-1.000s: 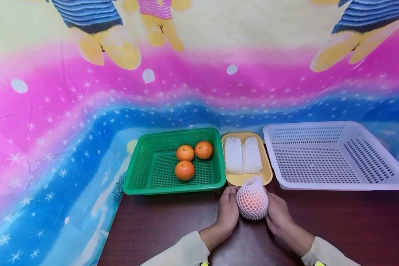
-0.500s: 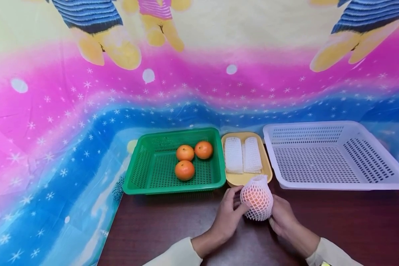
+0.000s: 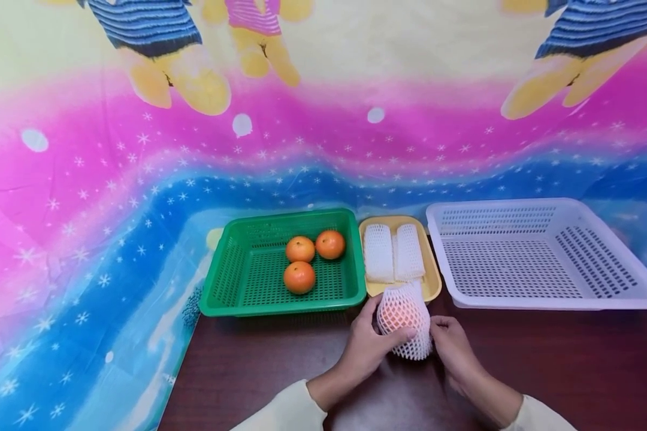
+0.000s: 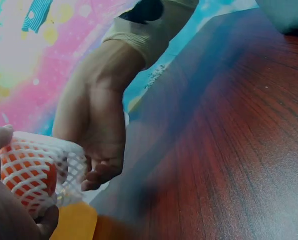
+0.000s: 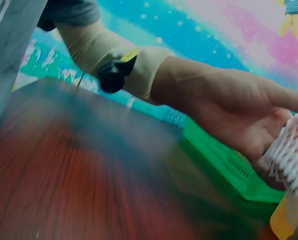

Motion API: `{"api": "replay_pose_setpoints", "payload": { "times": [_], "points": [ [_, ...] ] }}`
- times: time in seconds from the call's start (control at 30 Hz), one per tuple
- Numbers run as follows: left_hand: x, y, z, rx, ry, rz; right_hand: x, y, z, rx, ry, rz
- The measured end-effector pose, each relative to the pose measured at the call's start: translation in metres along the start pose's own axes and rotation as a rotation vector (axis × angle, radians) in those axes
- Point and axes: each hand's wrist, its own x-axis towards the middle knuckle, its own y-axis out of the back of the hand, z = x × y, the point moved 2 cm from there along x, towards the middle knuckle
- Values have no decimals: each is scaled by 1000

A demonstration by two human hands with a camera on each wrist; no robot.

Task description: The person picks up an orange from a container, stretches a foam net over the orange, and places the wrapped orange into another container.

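An orange inside a white foam net (image 3: 404,323) is held above the dark table's near middle. My left hand (image 3: 361,350) grips it from the left, thumb across its front; the net's narrow end points up toward the yellow tray (image 3: 431,290). My right hand (image 3: 458,353) is at the net's right edge, its fingers curled and pinching there. In the left wrist view, orange skin shows through the mesh (image 4: 26,172), and the right hand's curled fingers (image 4: 101,175) meet the loose edge. The right wrist view shows the left hand (image 5: 238,107) around the netted fruit (image 5: 293,150).
Three oranges (image 3: 299,278) lie in the green basket (image 3: 232,306) at left. Two folded foam nets (image 3: 379,254) rest in the yellow tray between the baskets. A white basket (image 3: 550,302) with nothing in it stands at right. A patterned cloth (image 3: 323,143) hangs behind.
The netted orange shifted right, then back left. My left hand moved from its side to a grip with the thumb in front. My right hand's fingers moved to the net's right edge.
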Motion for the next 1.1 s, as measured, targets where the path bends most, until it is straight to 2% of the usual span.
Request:
{"api": "replay_pose_setpoints", "payload": {
  "times": [0.1,0.13,0.2,0.3,0.37,0.4,0.47,0.57,0.63,0.73,0.83,1.1],
  "points": [
    [2,2,-1,-72,-2,0,-5,3,0,-54,98,6],
    [2,2,0,-91,3,-4,-8,5,-1,-57,159,-2],
    [2,2,1,-117,12,-16,-15,9,-3,-49,337,-43],
    [2,2,3,-150,15,-50,-25,14,-9,39,620,-201],
    [3,2,5,-166,10,-74,-30,17,-13,78,719,-301],
    [3,3,6,-169,2,-85,-31,18,-16,84,725,-331],
    [4,4,8,-165,-21,-103,-31,20,-21,51,679,-339],
    [5,6,11,-134,-66,-126,-30,23,-26,-24,554,-295],
    [7,6,13,-115,-83,-139,-28,25,-27,-52,504,-279],
    [9,6,14,-103,-85,-157,-25,27,-28,-65,500,-274],
    [9,5,15,-122,-81,-178,-23,28,-28,-64,512,-265],
    [13,-1,20,-155,-86,-215,-20,33,-36,-57,486,-270]
  ]
}}
